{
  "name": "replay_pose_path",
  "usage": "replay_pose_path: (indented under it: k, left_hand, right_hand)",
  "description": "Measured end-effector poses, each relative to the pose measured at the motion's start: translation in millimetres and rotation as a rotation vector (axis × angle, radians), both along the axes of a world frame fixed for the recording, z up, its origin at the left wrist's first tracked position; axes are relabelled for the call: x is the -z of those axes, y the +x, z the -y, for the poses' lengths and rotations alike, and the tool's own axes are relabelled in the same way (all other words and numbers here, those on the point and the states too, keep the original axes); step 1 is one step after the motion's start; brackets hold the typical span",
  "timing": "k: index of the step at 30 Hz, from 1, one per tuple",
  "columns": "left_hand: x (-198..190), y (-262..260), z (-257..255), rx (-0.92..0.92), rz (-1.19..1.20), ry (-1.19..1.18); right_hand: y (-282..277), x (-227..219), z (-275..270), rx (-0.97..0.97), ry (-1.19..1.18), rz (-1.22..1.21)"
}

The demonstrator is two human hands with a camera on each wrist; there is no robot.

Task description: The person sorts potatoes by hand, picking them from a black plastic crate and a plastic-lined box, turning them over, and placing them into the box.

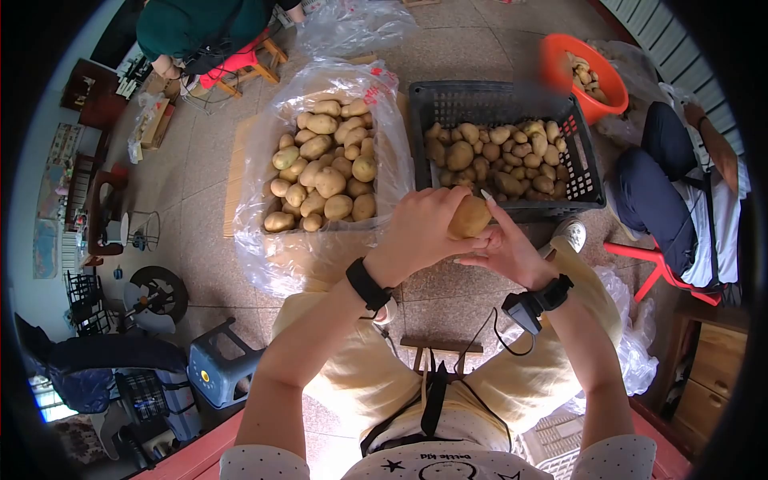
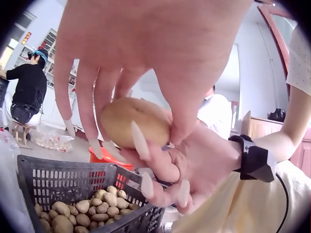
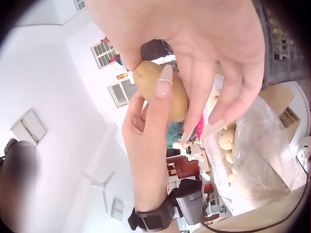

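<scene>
Right now both hands hold one potato (image 1: 470,217) up over the person's lap, just in front of the black crate (image 1: 590,180): left hand (image 1: 420,232) w/ fingers curled over its top, right hand (image 1: 506,252) cupping it from below, fingers bent round it. Looks like a check/sort step, one potato being looked over. Next move prob. needs one hand to let go while the other carries it to the crate or the bag-lined box (image 1: 267,156) left of the crate.

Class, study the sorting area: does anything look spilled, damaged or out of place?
Nothing stands out. Both hands, left hand and right hand, hold one tan potato. The other potatoes lie inside the plastic-lined cardboard box, black slotted plastic crate and orange plastic basin.
</scene>
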State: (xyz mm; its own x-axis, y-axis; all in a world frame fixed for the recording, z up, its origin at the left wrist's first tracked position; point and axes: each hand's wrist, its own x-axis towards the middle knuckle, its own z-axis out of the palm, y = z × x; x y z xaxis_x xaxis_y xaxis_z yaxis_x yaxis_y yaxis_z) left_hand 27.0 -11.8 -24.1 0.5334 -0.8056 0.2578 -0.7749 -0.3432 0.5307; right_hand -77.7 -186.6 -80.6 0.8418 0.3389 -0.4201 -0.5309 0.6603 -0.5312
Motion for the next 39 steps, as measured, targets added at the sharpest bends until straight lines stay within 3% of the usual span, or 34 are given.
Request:
replay_pose_path:
  k: [4,6,10,12,16,18,19,23,27,30,33,36,39]
  left_hand:
    - [-5.0,10.7,-1.2,0.009,-0.084,0.128]
    - [-8.9,18.2,-1.1,-0.111,-0.148,0.296]
    - [9.2,63.1,-22.3,-0.218,-0.118,0.303]
    - [15.3,93.6,-40.6,-0.417,-0.080,0.402]
    - [43.7,134.0,-82.1,-0.785,-0.077,0.278]
    - [81.1,154.8,-112.2,-0.800,-0.055,0.187]
    - [82.2,157.8,-118.0,-0.816,-0.037,0.092]
    - [86.1,155.9,-124.0,-0.743,-0.063,0.421]
    - [78.4,148.3,-108.8,-0.711,-0.151,0.449]
    - [70.7,137.8,-101.3,-0.600,-0.029,0.428]
    - [42.8,116.4,-83.8,-0.541,-0.016,0.406]
    - [11.4,77.7,-60.1,-0.369,0.139,0.283]
    - [-14.2,42.7,-40.5,-0.208,0.046,0.324]
  right_hand:
    - [4.7,8.1,0.9,-0.099,-0.038,0.006]
    - [6.2,1.4,-1.5,-0.148,-0.024,0.024]
    - [9.3,-13.6,-5.4,-0.179,-0.187,-0.033]
    - [9.2,-14.4,-5.2,-0.176,-0.223,-0.029]
    - [8.3,-15.6,-5.4,-0.192,-0.287,0.007]
    - [7.5,-15.8,-5.4,-0.193,-0.292,0.012]
    - [7.4,-15.6,-4.7,-0.192,-0.297,0.014]
    - [6.8,-18.2,-3.3,-0.176,-0.326,0.020]
    - [6.9,-18.4,-4.2,-0.171,-0.344,0.031]
    - [8.0,-19.5,-4.3,-0.178,-0.366,0.025]
    - [8.5,-14.1,-3.5,-0.157,-0.376,0.003]
    - [6.6,-7.0,-1.6,-0.131,-0.510,0.065]
    - [3.6,4.5,0.4,-0.108,-0.666,0.106]
